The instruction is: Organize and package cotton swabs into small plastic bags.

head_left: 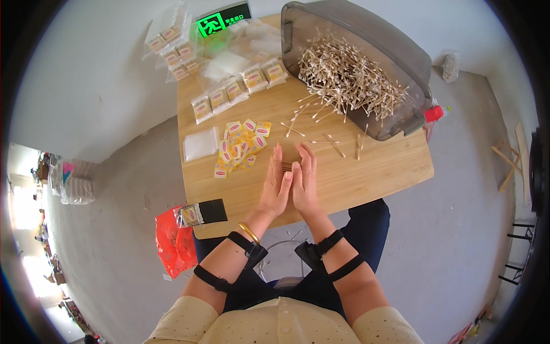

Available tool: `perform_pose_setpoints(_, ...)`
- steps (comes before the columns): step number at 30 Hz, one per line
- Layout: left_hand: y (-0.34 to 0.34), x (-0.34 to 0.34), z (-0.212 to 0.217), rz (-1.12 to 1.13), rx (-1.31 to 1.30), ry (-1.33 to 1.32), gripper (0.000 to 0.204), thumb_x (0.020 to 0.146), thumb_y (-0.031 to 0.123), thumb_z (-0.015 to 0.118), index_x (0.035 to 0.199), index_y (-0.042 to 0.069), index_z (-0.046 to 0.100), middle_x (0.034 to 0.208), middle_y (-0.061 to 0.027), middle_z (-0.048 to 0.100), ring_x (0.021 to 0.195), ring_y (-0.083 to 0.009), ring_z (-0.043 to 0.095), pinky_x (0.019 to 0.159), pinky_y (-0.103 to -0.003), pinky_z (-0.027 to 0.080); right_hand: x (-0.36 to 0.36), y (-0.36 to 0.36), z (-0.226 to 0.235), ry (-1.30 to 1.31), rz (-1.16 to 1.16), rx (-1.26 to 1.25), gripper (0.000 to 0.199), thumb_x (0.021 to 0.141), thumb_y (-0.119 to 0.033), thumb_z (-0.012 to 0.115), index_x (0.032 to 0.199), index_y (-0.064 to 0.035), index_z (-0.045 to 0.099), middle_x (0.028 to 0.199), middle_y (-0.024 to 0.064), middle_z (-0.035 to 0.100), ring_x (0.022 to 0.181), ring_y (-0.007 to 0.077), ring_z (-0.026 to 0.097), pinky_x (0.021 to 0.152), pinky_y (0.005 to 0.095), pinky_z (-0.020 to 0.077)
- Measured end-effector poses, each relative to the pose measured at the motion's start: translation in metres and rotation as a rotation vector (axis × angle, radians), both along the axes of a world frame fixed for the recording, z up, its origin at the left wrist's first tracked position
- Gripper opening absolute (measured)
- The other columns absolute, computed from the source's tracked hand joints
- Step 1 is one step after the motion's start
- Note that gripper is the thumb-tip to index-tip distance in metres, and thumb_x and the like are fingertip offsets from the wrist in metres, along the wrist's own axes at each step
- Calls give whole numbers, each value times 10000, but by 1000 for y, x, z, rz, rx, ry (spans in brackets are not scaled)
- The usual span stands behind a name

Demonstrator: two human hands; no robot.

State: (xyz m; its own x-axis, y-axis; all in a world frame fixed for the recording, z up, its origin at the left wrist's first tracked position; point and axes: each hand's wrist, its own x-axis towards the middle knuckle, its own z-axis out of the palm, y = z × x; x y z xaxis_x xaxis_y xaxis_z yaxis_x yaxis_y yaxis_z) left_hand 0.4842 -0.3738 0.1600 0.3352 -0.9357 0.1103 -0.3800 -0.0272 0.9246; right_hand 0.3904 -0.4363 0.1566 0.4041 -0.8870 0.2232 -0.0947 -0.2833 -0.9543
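Observation:
Between my two palms lies a small bundle of cotton swabs [287, 167], their brown sticks showing in the gap. My left hand [275, 186] presses on the bundle from the left, its fingers pointing away from me. From the other side my right hand [306, 182] presses against it, the thumbs close together. Both hands are above the near part of the wooden table [344, 183]. Loose cotton swabs [334, 143] are scattered just beyond my right hand. Left of my hands lies a spread of small yellow-and-white cards [240, 143].
A grey plastic bin [395, 57] lies tipped at the back right, with a heap of swabs [349, 74] spilling out. Clear bags [200, 143] lie at the left, packed swab bags [235, 90] behind. A black card [213, 210] and red bag [172, 243] are at the near left corner.

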Motion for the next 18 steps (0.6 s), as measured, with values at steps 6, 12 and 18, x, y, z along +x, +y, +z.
perform_pose_setpoints(6,-3,-5,7,66,-35,-169,627,1086,384,317,1575,1,240,1606,-215,299,1512,-375,243,1245,-469,170,-13,-10,-6,-77,-161,-4,399,1064,-193,396,1404,-7,492,1465,204,438,1378,359,412,1150,431,319)
perform_pose_setpoints(12,-1,16,16,-126,22,-499,496,995,138,469,1476,27,417,1317,-150,577,1277,-356,485,1154,-490,309,-41,-24,-7,-163,-219,23,364,1070,-197,399,1341,-11,554,1335,152,535,1258,298,482,1098,391,363)
perform_pose_setpoints(18,15,10,20,-163,73,-466,544,963,105,505,1491,35,396,1307,-151,564,1267,-363,458,1131,-497,319,-60,-18,-2,-56,-178,22,342,1063,-166,410,1321,-4,566,1332,161,536,1254,311,495,1096,391,371)
